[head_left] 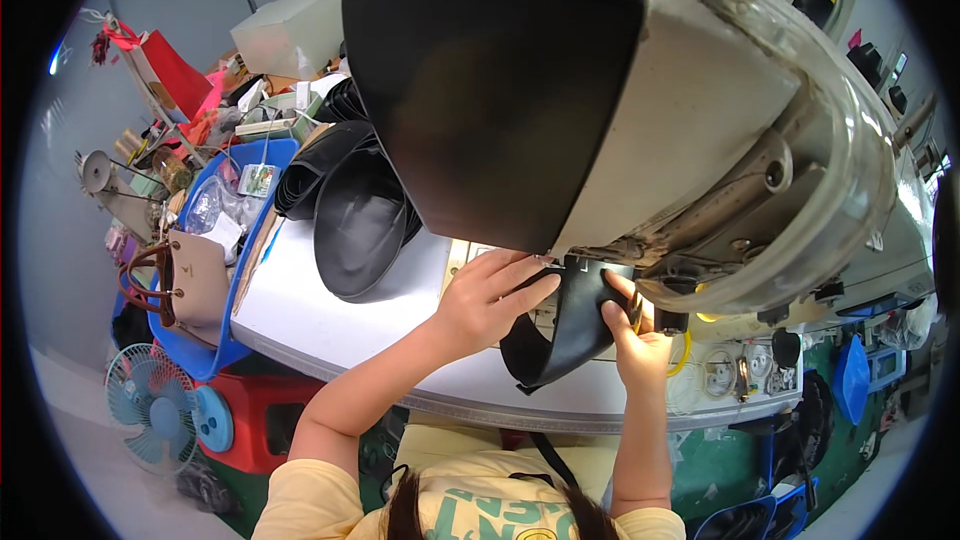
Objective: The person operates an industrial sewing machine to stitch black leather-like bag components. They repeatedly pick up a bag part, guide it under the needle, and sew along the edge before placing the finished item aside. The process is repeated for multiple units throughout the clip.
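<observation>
A bent, glossy black sheet piece (585, 325) curls into a loop under the head of a sewing machine (690, 110). My left hand (490, 300) reaches in from the left, thumb and fingers closed at the piece's upper left edge beside the stitching spot. With my right hand (638, 332) I pinch the piece's right edge, the thumb on the near face and the fingers partly hidden behind. The machine's big black front cover and the fingers hide the exact place where the piece meets the needle.
On the white table (300, 290), left of the machine, rest rolled black sheets (360, 230). A blue basket (205, 365) holding a pink-beige handbag (195, 280), a blue fan (155, 405) and a red stool (250, 430) stand left. Bobbins and small parts (745, 370) lie at the right end.
</observation>
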The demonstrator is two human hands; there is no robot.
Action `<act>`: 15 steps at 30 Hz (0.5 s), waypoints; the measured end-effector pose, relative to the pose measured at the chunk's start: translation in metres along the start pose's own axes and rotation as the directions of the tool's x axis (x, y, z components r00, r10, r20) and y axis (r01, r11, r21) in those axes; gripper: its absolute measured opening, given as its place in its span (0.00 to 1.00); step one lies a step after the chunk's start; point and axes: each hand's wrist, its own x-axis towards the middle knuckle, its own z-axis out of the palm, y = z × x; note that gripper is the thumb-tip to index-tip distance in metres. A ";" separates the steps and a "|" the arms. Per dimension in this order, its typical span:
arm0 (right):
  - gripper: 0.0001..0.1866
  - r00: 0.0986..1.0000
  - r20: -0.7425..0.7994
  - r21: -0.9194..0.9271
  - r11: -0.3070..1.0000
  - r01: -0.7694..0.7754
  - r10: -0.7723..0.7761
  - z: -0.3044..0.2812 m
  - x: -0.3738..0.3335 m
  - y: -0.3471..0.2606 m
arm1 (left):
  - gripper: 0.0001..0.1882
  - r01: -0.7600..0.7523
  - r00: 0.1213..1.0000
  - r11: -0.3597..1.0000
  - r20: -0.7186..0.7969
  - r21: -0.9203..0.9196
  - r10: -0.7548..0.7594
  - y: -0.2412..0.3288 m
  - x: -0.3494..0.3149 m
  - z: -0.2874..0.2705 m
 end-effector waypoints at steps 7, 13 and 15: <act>0.17 1.000 -0.011 -0.054 0.998 -0.012 0.011 -0.001 0.000 0.005 | 0.21 0.002 1.000 0.996 0.008 0.089 -0.003 0.005 0.002 -0.004; 0.16 1.000 -0.016 -0.049 0.999 -0.017 0.016 0.002 0.002 -0.003 | 0.21 0.031 1.000 0.999 -0.004 0.039 -0.031 0.008 0.003 -0.006; 0.16 1.000 -0.017 -0.053 0.998 -0.018 0.017 0.002 0.003 -0.006 | 0.21 0.031 1.000 0.999 0.002 0.039 -0.031 0.008 0.004 -0.007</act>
